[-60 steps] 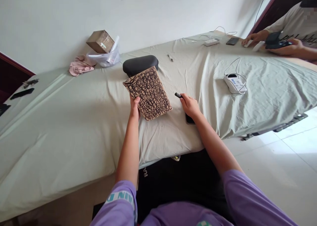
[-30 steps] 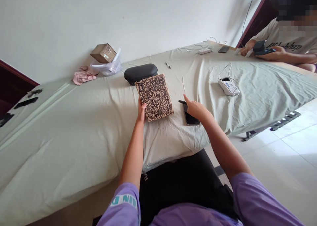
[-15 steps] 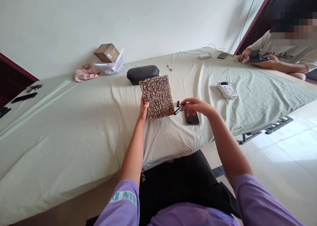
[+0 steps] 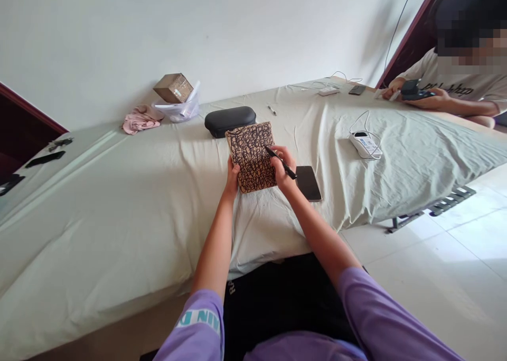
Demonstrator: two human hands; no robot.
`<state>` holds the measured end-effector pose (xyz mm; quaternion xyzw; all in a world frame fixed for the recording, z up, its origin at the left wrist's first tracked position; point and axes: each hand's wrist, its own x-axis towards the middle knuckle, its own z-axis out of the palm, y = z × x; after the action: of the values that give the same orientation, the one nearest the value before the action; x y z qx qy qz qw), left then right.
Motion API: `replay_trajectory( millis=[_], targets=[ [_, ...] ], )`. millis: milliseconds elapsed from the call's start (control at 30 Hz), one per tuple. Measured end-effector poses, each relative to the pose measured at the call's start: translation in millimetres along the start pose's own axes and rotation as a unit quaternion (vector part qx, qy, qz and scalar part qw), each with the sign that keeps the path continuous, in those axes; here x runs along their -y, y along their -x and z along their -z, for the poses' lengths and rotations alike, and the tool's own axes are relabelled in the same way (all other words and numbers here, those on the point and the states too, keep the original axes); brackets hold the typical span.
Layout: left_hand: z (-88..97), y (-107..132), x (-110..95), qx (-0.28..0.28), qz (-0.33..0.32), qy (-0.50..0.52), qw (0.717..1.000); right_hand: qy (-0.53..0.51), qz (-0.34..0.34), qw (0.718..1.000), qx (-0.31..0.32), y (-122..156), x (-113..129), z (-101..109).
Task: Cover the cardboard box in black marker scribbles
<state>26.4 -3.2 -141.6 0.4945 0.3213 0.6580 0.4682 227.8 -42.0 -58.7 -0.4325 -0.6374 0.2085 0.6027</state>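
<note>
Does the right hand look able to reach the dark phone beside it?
Probably yes: the phone lies flat on the sheet just beside the right hand, nothing between them. That hand grips a pen, though, so grasping may be awkward.

The letters "IN D" are printed pale on the purple sleeve (image 4: 197, 317). A white "R" is seen on the black garment (image 4: 285, 292). Dark lettering on a co-worker's pale shirt (image 4: 447, 84) cannot be read. Only black loops are drawn on the brown card (image 4: 250, 152).
</note>
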Motion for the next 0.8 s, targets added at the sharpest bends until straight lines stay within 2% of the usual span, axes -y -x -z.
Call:
replay_trajectory(
  millis=[133, 267, 400, 800],
  targets=[
    [-1.3, 2.3, -2.4, -0.001, -0.001, 0.024, 1.000, 0.054, 0.025, 0.998, 0.011, -4.5, -8.8, -5.8],
    [0.3, 2.1, -0.2, 0.004, -0.001, 0.029, 1.000, 0.058, 0.012, 0.997, 0.047, -3.2, -17.4, -5.0],
    [2.1, 0.0, 3.9, -0.006, 0.011, 0.030, 0.999, 0.055, 0.024, 0.997, 0.047, -4.4, -21.2, -6.2],
    [3.7, 0.7, 7.4, 0.008, -0.007, 0.018, 1.000, -0.059, 0.114, 0.992, 0.011, -3.0, -33.0, -11.0]
  ],
)
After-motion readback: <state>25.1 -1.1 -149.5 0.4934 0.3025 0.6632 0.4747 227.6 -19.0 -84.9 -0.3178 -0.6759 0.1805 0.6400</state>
